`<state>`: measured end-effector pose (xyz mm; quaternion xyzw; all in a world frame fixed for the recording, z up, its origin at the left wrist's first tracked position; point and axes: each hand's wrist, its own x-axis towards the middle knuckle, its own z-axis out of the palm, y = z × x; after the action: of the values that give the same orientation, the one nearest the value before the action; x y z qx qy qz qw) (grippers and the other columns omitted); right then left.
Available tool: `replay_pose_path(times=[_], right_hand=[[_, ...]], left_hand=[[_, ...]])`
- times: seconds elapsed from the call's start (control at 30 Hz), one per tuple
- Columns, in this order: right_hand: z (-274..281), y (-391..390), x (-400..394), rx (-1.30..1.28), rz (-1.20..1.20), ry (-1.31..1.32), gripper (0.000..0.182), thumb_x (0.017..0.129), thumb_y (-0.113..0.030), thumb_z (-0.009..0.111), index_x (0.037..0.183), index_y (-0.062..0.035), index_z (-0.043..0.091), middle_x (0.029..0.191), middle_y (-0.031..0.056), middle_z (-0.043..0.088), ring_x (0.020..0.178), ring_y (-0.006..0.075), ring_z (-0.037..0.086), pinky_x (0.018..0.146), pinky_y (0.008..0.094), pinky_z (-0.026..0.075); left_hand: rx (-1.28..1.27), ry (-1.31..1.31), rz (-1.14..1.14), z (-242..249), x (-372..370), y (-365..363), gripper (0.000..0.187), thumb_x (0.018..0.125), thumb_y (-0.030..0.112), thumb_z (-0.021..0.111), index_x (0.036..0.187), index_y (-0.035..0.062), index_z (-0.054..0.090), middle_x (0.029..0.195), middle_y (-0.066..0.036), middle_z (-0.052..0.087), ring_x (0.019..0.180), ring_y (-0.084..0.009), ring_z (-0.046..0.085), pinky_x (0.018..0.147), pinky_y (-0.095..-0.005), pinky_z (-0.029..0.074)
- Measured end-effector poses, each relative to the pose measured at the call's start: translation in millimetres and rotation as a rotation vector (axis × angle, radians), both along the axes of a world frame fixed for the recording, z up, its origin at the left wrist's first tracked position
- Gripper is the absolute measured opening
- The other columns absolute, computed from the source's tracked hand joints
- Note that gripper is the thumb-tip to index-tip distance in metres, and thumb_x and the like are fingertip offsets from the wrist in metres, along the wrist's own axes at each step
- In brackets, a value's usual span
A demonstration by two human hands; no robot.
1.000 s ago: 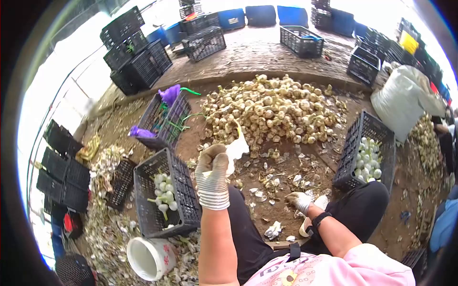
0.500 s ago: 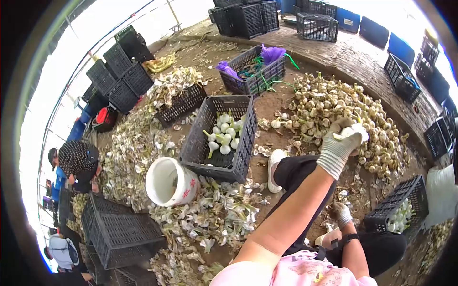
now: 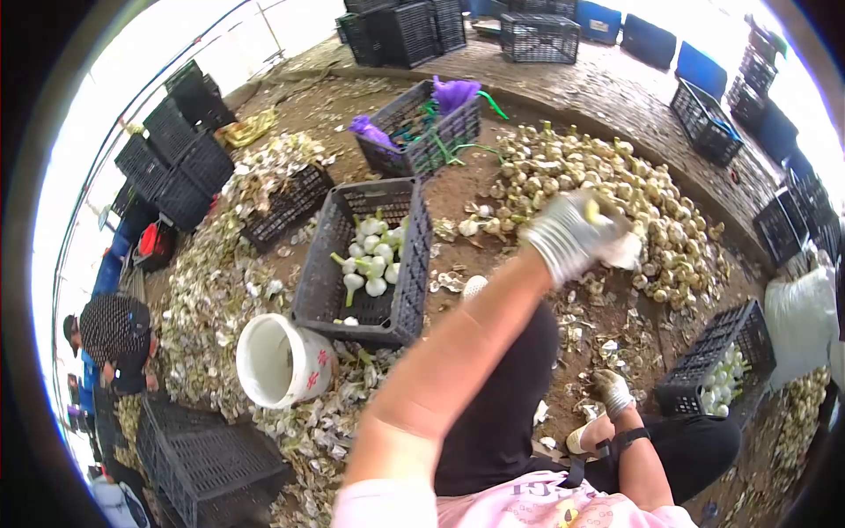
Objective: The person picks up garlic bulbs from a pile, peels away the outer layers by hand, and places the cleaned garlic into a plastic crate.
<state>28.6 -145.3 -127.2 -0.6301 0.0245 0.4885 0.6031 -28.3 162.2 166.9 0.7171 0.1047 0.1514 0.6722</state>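
My left hand, in a pale knitted glove, reaches across in front of the heap of unpeeled garlic and is blurred by motion. Its fingers are closed around what looks like a garlic bulb, white and smeared, with a yellowish-green bit above it. Low beside my foot, my right hand has a soiled glove and curled fingers; whatever they hold is hidden. Several cleaned white garlic bulbs with short stems lie in a black crate to the left.
A white bucket stands by that crate among garlic skins. Another crate behind holds purple netting. At right are a crate of white garlic and a white sack. A person bends at far left.
The view has shifted, so most things sit further left. My left hand has moved into a blur, the white thing now below it. My right hand stays low near my foot.
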Motion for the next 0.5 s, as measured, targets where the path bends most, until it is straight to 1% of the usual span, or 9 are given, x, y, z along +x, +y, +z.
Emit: replay_pose_path(times=[0.03, 0.07, 0.1, 0.13, 0.2, 0.23, 0.27, 0.33, 0.5], right_hand=[[-6.9, -2.2, 3.8, -0.015, 0.039, -0.056, 0.023, 0.084, -0.016, 0.056, 0.103, -0.0032, 0.057, 0.087, 0.0066, 0.063, 0.071, 0.0175, 0.062, 0.058, 0.0279, 0.048], [-17.2, -1.9, 7.0, -0.029, 0.075, -0.109, 0.023, 0.084, -0.016, 0.056, 0.103, -0.0026, 0.057, 0.088, 0.007, 0.063, 0.072, 0.0175, 0.062, 0.058, 0.0278, 0.048], [-26.6, -3.4, 8.8, -0.046, 0.11, -0.157, 0.023, 0.085, -0.015, 0.056, 0.103, -0.0019, 0.057, 0.088, 0.0073, 0.063, 0.073, 0.0175, 0.062, 0.059, 0.0276, 0.048], [2.6, 8.5, 2.4, -0.059, 0.1, -0.117, 0.024, 0.085, -0.015, 0.056, 0.104, -0.0005, 0.056, 0.086, 0.0074, 0.063, 0.072, 0.0159, 0.061, 0.058, 0.0266, 0.048], [-8.1, 9.9, 0.4, -0.049, 0.084, -0.116, 0.024, 0.085, -0.015, 0.056, 0.104, -0.0001, 0.056, 0.086, 0.0074, 0.063, 0.072, 0.015, 0.061, 0.058, 0.0262, 0.048], [-11.6, 12.4, 3.1, -0.049, 0.079, -0.12, 0.024, 0.085, -0.014, 0.056, 0.104, 0.0001, 0.056, 0.085, 0.0074, 0.063, 0.071, 0.0146, 0.06, 0.058, 0.026, 0.048], [8.4, 19.0, 4.7, -0.102, 0.091, -0.075, 0.025, 0.085, -0.014, 0.056, 0.105, 0.0004, 0.055, 0.085, 0.0077, 0.064, 0.07, 0.0138, 0.06, 0.059, 0.0259, 0.048], [0.2, 21.8, 5.4, -0.142, 0.079, -0.064, 0.025, 0.084, -0.014, 0.057, 0.105, 0.0006, 0.056, 0.085, 0.0074, 0.063, 0.069, 0.0136, 0.059, 0.061, 0.025, 0.047], [-26.4, 33.2, 7.3, -0.192, 0.177, -0.176, 0.023, 0.085, -0.012, 0.056, 0.104, -0.0007, 0.059, 0.081, 0.0043, 0.061, 0.069, 0.0101, 0.052, 0.061, 0.0229, 0.043]], left_hand=[[-0.123, 0.039, -0.022, 1.3, 7.3, 22.7, 0.021, 0.075, 0.019, 0.069, 0.088, 0.0032, 0.064, 0.082, -0.007, 0.064, 0.075, -0.0136, 0.06, 0.065, -0.026, 0.051], [0.169, 0.073, 0.081, -15.1, 20.1, 52.3, 0.023, 0.078, 0.027, 0.064, 0.083, 0.0049, 0.064, 0.077, -0.008, 0.064, 0.071, -0.0168, 0.061, 0.064, -0.0281, 0.05], [1.08, 0.233, 0.035, -4.7, 21.5, 78.0, 0.032, 0.081, 0.036, 0.055, 0.08, 0.0057, 0.063, 0.073, -0.011, 0.063, 0.067, -0.025, 0.061, 0.063, -0.0331, 0.049], [1.253, 0.215, 0.022, -21.3, 23.7, 106.7, 0.036, 0.081, 0.039, 0.047, 0.082, 0.0067, 0.062, 0.081, -0.015, 0.061, 0.073, -0.032, 0.059, 0.067, -0.0381, 0.047], [1.131, 0.63, 0.029, -89.9, 41.1, 172.3, 0.029, 0.079, 0.031, 0.049, 0.087, 0.0063, 0.06, 0.095, -0.017, 0.059, 0.088, -0.0339, 0.056, 0.075, -0.0414, 0.045], [1.161, 0.722, 0.017, -148.0, 48.0, 219.0, 0.03, 0.078, 0.031, 0.051, 0.092, 0.0055, 0.059, 0.099, -0.018, 0.059, 0.092, -0.0349, 0.056, 0.078, -0.0418, 0.045], [0.992, 0.892, 0.194, -145.3, 41.0, 210.3, 0.035, 0.077, 0.031, 0.054, 0.101, 0.006, 0.058, 0.106, -0.019, 0.058, 0.099, -0.034, 0.054, 0.082, -0.0404, 0.044], [0.871, 1.089, 0.367, -200.9, 42.2, 223.3, 0.045, 0.075, 0.029, 0.06, 0.114, 0.0083, 0.052, 0.113, -0.019, 0.056, 0.106, -0.0329, 0.053, 0.089, -0.0373, 0.043], [0.668, 1.208, 0.501, -341.8, 45.0, 241.9, 0.069, 0.071, 0.029, 0.067, 0.13, 0.0124, 0.038, 0.13, -0.018, 0.04, 0.113, -0.0331, 0.046, 0.094, -0.037, 0.04]])
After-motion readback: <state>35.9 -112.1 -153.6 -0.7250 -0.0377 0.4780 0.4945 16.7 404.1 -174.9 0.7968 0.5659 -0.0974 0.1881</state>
